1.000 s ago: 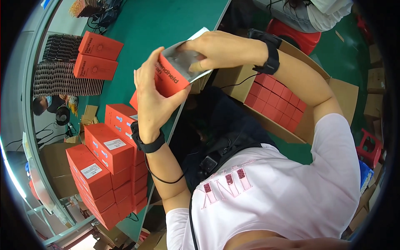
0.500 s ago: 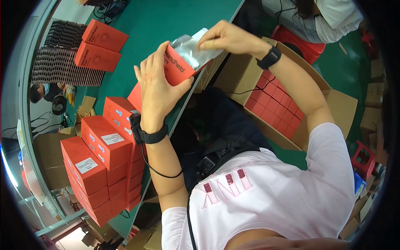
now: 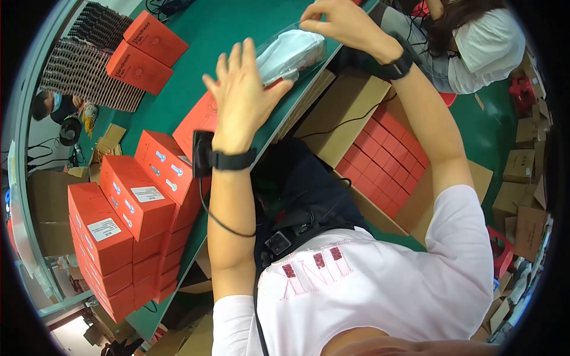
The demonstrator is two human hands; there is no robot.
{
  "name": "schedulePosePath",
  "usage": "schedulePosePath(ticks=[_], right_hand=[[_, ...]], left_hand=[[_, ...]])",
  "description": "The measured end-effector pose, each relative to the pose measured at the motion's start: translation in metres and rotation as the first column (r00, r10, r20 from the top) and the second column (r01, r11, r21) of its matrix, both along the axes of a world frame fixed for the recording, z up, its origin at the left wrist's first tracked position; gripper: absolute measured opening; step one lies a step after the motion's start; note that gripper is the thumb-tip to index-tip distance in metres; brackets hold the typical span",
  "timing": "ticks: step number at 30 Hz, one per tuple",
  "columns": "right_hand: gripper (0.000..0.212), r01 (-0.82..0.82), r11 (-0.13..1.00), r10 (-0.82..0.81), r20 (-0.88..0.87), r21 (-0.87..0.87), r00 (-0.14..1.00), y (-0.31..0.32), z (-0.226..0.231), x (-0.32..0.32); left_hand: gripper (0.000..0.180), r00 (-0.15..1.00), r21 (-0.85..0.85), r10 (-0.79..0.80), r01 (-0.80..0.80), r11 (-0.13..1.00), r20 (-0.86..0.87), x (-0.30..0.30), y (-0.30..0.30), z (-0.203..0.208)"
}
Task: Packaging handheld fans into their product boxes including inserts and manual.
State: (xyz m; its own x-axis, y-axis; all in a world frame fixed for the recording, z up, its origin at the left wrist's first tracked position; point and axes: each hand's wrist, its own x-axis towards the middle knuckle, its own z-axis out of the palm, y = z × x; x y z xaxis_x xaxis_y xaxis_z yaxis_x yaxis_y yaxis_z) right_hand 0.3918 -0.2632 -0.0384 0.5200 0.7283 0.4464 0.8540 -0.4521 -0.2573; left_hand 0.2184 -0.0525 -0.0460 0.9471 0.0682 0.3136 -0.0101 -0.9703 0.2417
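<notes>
A clear plastic bag (image 3: 291, 54) with a white item inside lies at the table edge, between my hands. My right hand (image 3: 343, 25) is at the bag's far end, thumb and fingertips pinched on its thin film. My left hand (image 3: 240, 98) is open beside the bag's near end, its fingers spread and its thumb close to the film. A little red shows under the bag by that thumb; most of whatever it belongs to is hidden. Behind my left wrist lies a red carton (image 3: 195, 121), partly covered by the arm.
Stacked red cartons (image 3: 133, 216) stand at the left on the green table (image 3: 222, 26). Two more red boxes (image 3: 139, 67) sit by striped dividers (image 3: 89, 71). An open cardboard box (image 3: 332, 113) of small red boxes is at my right, and a seated person (image 3: 484, 47) is beyond.
The red box that my left hand gripped is no longer plainly visible. The bag now lies there with its white contents showing. My left hand has spread its fingers; my right has moved up and away.
</notes>
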Motion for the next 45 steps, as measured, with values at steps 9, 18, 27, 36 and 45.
schedulePosePath(ticks=[9,18,27,36,45], right_hand=[[0.021,0.255,0.967,-0.254,0.052,-0.025,0.966,0.042,-0.034,0.005],[0.022,0.126,0.834,0.002,-0.232,0.537,0.973,0.069,0.024,-0.043],[0.032,0.173,0.808,-0.125,-0.122,0.564,0.985,0.055,0.007,-0.036],[0.026,0.211,0.694,-0.067,-0.231,0.688,0.971,0.015,0.045,-0.108],[0.025,-0.363,0.833,0.379,0.049,0.417,0.924,0.018,0.104,-0.252]], left_hand=[[0.08,0.998,-0.073,0.052,-0.05,0.996,0.025,0.031,-0.022,-0.023],[0.084,0.939,-0.483,0.12,0.055,0.874,0.323,0.044,-0.023,-0.015],[0.06,0.493,-0.647,0.425,0.643,0.41,0.759,0.06,0.007,0.022],[0.057,0.935,-0.389,0.062,0.205,-0.898,0.349,-0.037,0.044,0.037],[0.063,0.887,-0.078,-0.038,-0.002,-0.997,0.461,-0.061,0.034,0.012]])
